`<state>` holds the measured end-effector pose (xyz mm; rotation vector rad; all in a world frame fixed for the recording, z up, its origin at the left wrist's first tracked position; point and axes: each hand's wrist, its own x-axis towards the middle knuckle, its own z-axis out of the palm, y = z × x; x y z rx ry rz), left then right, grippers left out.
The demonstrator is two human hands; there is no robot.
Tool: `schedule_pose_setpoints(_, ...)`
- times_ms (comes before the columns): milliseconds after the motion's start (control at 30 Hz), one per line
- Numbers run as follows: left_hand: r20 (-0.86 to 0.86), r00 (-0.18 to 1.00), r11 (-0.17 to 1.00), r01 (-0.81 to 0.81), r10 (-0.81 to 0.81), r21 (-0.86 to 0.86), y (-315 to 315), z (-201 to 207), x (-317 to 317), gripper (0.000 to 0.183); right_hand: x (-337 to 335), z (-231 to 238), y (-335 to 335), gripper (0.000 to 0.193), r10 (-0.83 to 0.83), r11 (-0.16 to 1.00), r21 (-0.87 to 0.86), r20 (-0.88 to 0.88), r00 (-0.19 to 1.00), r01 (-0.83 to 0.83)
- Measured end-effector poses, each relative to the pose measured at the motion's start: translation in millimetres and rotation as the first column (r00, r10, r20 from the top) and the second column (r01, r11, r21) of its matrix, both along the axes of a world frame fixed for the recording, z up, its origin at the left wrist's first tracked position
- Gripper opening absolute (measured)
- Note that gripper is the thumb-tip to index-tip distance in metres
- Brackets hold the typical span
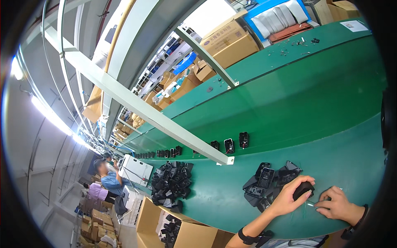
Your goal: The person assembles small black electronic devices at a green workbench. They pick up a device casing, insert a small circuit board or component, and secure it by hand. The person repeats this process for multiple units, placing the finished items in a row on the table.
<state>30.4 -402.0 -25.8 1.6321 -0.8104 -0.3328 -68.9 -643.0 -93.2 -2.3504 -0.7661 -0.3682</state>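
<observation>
My left hand (290,195) is wrapped round a black plastic housing (304,189), holding it just above the green bench. Close by on the right, my right hand (336,205) has its fingers bent together in a pinch; whatever lies between the fingertips is too small to make out. A small whitish piece (310,204) shows between the two hands, with thin strands near it on the bench top. Beside my left hand lies a loose pile of black housings (264,177), several of them with their hollow insides facing up.
A larger heap of black parts (170,182) sits further left, above an open cardboard box (194,235) holding more. Spaced housings (229,146) stand along the green belt (289,107). A metal post (165,124) meets the bench. Two people (111,178) are at the far left.
</observation>
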Motion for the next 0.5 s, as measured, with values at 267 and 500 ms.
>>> schedule_pose_setpoints(267, 0.16, 0.983, 0.991, -0.11, 0.096, 0.079, 3, -9, 3, 0.037, 4, 3, -2, 0.021, -0.102, 0.993, 0.056, -0.021, 0.995, 0.103)
schedule_pose_setpoints(500, 0.311, 0.944, 0.975, -0.16, 0.107, 0.151, -3, -13, -4, 0.043, 10, -1, -10, 0.024, -0.22, 0.97, 0.094, -0.055, 0.974, 0.224)
